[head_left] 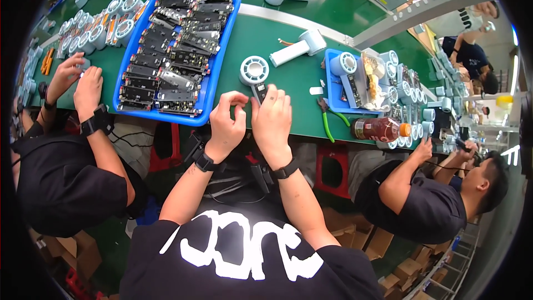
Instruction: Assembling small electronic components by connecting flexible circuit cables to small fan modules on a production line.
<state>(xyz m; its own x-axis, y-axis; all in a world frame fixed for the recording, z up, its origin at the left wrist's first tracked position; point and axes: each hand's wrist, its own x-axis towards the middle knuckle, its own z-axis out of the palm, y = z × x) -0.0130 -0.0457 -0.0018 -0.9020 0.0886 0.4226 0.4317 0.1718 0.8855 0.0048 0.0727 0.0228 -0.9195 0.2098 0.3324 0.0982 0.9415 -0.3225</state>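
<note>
Hands: two, left hand (226, 119) and right hand (273, 118), side by side at the desk (261, 36) edge.
Grip: both closed on one small fan (255, 73), fingers at its dark handle.
Tray (219, 86): one, blue, left of the fan, holding perhaps two dozen boards (175, 50).
Pliers (327, 118): one pair.
Bottle (380, 129): one.

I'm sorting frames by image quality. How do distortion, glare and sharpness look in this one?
Head view: strong fisheye bending, with the green table edge curving and black corners; white glare blows out the far right rim; both hands, left hand and right hand, and the blue tray look sharp, with no motion blur.
</note>
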